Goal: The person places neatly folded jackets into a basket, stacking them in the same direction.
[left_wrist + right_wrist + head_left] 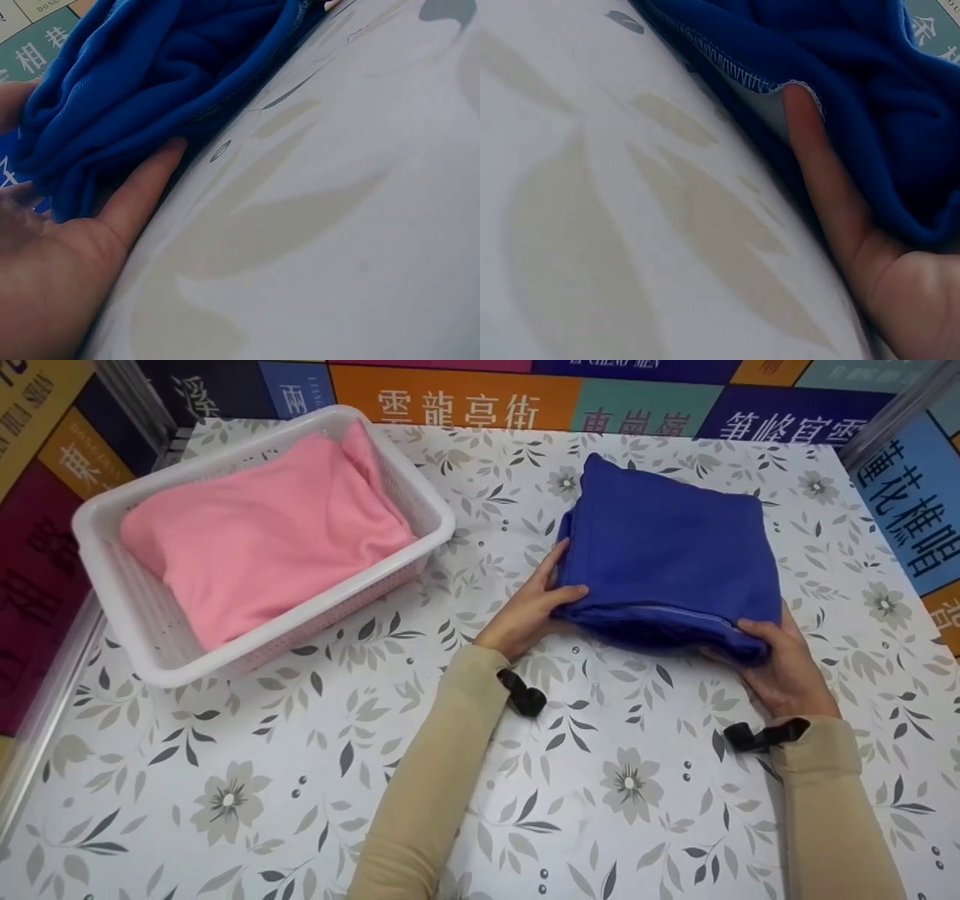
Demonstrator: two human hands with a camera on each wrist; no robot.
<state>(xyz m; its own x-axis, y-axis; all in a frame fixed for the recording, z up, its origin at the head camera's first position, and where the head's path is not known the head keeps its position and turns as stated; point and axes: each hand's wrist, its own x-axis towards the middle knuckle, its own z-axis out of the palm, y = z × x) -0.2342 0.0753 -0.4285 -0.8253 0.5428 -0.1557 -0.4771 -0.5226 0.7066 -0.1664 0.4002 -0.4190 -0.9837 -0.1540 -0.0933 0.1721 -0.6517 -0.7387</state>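
Note:
A blue garment (675, 547), folded into a thick square, lies on the right half of the table. My left hand (523, 613) grips its left front corner, the thumb on the near edge and the fingers along the side. At the right front corner my right hand (793, 671) holds the folded layers, thumb on top and the other fingers partly hidden below. The left wrist view shows the stacked folds of the blue garment (157, 90) between fingers and thumb. In the right wrist view, a digit touches a stitched hem (742, 73) with a pale underside.
A white plastic basket (442, 521) stands at the left back, with a folded pink garment (262, 532) inside. The table (300, 810) has a leaf and flower cover. Panels (457, 406) with large printed characters border its back and sides.

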